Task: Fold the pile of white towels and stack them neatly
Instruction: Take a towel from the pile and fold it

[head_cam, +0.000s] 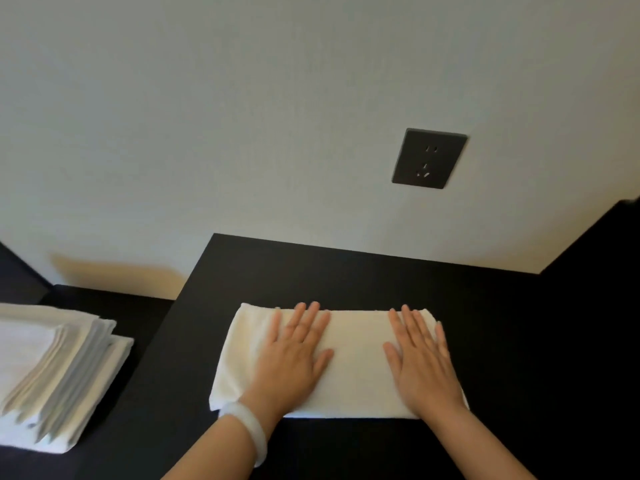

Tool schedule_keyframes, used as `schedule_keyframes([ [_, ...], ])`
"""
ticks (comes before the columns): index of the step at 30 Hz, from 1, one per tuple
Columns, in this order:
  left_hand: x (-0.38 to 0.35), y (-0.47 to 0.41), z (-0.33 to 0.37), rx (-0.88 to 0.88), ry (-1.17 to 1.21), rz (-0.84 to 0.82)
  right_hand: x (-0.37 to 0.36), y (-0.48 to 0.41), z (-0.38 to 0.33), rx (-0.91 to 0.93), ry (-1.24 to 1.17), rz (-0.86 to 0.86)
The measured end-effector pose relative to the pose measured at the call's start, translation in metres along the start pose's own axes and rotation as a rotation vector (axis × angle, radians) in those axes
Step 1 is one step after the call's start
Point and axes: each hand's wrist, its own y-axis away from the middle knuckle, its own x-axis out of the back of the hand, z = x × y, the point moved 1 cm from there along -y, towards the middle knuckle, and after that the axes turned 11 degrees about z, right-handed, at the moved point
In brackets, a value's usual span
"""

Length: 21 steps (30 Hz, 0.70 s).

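Pressing towel (pixel 356 348), hands (pixel 294 358) (pixel 420 362) flat (fingers straight)

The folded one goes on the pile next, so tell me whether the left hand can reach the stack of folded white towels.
Probably yes. The left hand lies flat on the folded white towel, and the stack of folded white towels sits to its left, with only bare dark surface between them.

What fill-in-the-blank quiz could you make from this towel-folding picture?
1. The left hand and right hand press flat on one folded towel, whose colour is ____.
2. The stack of folded towels sits on that towel's ____ side.
3. The wall socket is above the ____ hand.
Missing words: white; left; right.
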Motion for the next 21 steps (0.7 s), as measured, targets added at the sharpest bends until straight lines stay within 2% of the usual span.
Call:
schedule_keyframes([
  [5, 0.028, 0.037, -0.069, 0.299, 0.026, -0.007, 0.007, 0.0, -0.009, -0.038, 0.082, -0.084],
  [7, 0.044, 0.045, -0.077, 0.481, 0.129, 0.101, 0.021, -0.004, -0.028, -0.033, 0.115, -0.077],
  [9, 0.059, 0.053, -0.081, 0.68, 0.243, 0.199, 0.031, -0.005, -0.06, 0.112, 0.009, -0.014],
  [12, 0.065, 0.063, -0.084, 0.869, 0.35, -0.017, 0.032, -0.008, -0.131, 0.42, -0.259, -0.044],
  [14, 0.068, 0.066, -0.084, 0.935, 0.471, -0.121, 0.021, -0.015, -0.172, 0.539, -0.301, -0.124],
  [17, 0.074, 0.069, -0.082, 0.967, 0.589, -0.177, -0.003, -0.024, -0.196, 0.566, -0.265, -0.125],
  [21, 0.078, 0.078, -0.081, 0.917, 0.739, -0.295, -0.019, -0.02, -0.196, 0.605, -0.096, -0.084],
])
